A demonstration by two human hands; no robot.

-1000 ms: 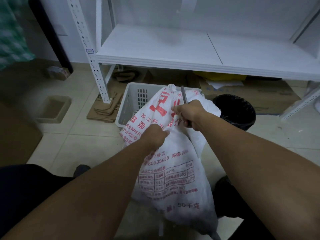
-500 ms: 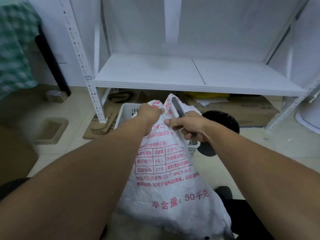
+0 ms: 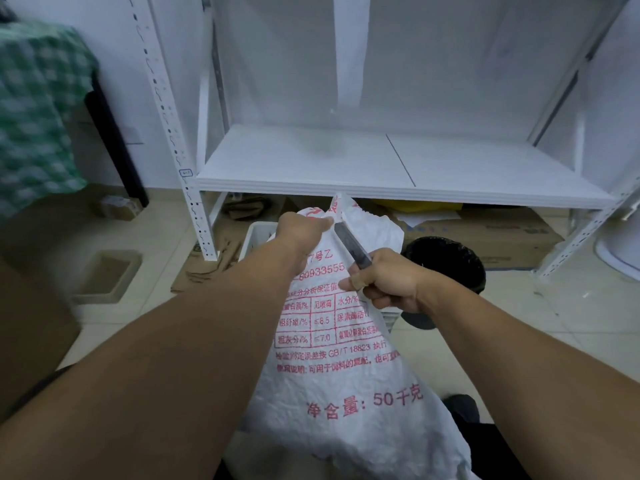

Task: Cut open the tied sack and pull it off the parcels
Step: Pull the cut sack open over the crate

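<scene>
Sack (image 3: 346, 382) white, red-printed, neck bunched in clenched left hand (image 3: 299, 233). Right hand (image 3: 384, 284) fisted round knife (image 3: 351, 245) handle, blade angled up across sack, tip just beside left hand.

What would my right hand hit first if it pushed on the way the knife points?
Probably the sack, at its bunched neck beside the left hand; the knife in the right hand points there, tip near those fingers. Depth unclear.

I'm facing a white shelf rack (image 3: 311, 161) standing against the far wall (image 3: 114, 46). Beige floor tiles (image 3: 571, 317) are running underneath, flattened cardboard (image 3: 502, 233) lying on them. Green checked cloth (image 3: 34, 116) is hanging far left, black bin (image 3: 450, 258) sitting right.
</scene>
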